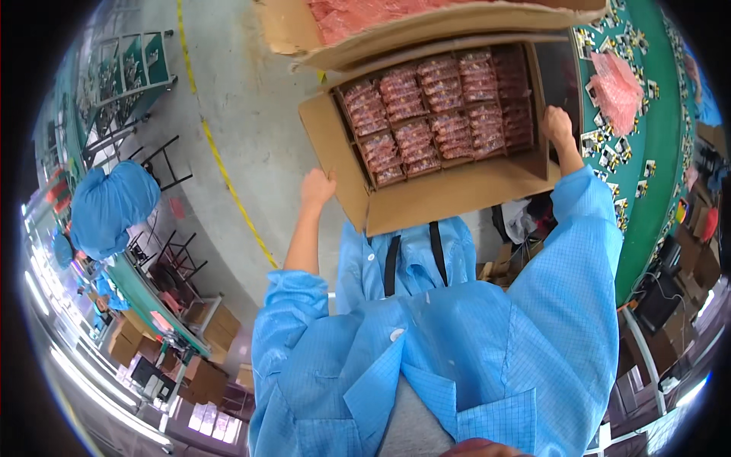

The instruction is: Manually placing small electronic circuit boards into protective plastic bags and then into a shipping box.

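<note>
In front of me an uncoated cardboard box (426, 199) lies with its top flaps folded out. Cardboard dividers split it into cells, each holding a stack of pink-wrapped packets (401, 95). My left hand (318, 187) is closed on the edge of the box's left flap. At the right wall, near the rear corner, my right hand (557, 124) is closed on the cardboard edge. The fingertips of both hands are partly hidden.
Beyond the box stands another carton (365, 52) with pink bubble wrap inside. On the right, a green workbench (653, 145) carries many small circuit-board parts and a pink bubble-wrap sheet (615, 91). A person in blue (114, 206) sits at the left, past a yellow floor line (221, 164).
</note>
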The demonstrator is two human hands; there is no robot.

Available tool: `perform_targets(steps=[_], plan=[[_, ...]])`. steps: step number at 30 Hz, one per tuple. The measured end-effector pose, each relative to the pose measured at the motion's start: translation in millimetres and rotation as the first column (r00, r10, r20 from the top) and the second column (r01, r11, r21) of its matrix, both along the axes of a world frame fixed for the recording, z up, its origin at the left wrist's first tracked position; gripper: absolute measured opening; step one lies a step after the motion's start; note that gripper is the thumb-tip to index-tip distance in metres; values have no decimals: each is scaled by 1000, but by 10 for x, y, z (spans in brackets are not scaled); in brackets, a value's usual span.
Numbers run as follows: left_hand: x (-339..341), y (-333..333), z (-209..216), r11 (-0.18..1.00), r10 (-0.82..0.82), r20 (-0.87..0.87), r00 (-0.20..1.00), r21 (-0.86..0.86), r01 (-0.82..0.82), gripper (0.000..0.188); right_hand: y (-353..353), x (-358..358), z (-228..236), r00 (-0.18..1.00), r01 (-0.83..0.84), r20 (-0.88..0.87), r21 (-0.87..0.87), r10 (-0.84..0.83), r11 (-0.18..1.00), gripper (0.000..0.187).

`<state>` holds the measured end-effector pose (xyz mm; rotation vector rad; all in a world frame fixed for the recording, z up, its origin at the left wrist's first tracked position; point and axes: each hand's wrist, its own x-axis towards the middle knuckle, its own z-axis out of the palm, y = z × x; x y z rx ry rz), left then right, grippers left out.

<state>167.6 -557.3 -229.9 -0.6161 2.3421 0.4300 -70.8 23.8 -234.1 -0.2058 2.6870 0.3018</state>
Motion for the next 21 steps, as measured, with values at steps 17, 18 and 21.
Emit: perform_targets(steps=[17, 18, 21], plan=[[268, 158, -268, 988, 152, 49, 987, -3, -152, 51, 76, -622, 209, 970, -146, 163, -199, 180, 969, 32], [374, 242, -359, 979, 203, 98, 974, 3, -204, 51, 26, -656, 149, 962, -167, 186, -185, 201, 969, 34], [662, 321, -618, 963, 265, 186, 946, -11, -267, 51, -179, -953, -11, 917, -262, 266, -155, 296, 952, 40]])
